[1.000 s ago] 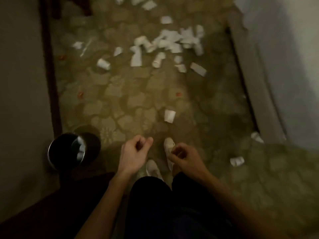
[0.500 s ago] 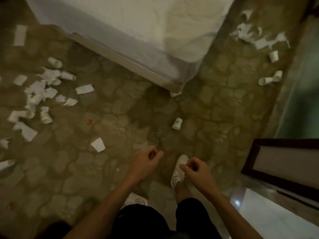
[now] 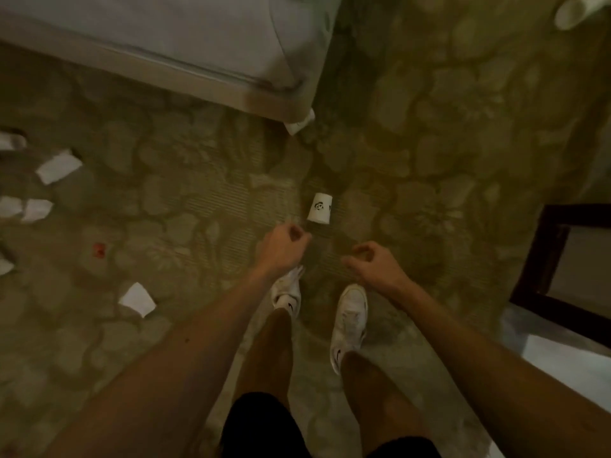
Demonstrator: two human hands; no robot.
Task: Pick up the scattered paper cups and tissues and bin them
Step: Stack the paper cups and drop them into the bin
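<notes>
A paper cup (image 3: 319, 208) lies on its side on the patterned carpet (image 3: 185, 206), just beyond the loosely curled, empty left hand (image 3: 281, 247) and right hand (image 3: 372, 264). Bare carpet surrounds it; the bed corner (image 3: 291, 94) lies beyond, tissues (image 3: 58, 166) well left, a dark frame (image 3: 542, 259) right.

The carpet (image 3: 185, 206) is showing an olive-green ground with a paler cobble-and-flower pattern and one small red spot (image 3: 98, 250). The cup (image 3: 319, 208) is showing white with a black printed mark. The tissues (image 3: 58, 166) are showing white. The shoes (image 3: 348, 320) are showing white with dark logos, the shorts (image 3: 261, 428) black, the bed (image 3: 185, 44) pale grey-white, the frame (image 3: 542, 259) dark brown.
</notes>
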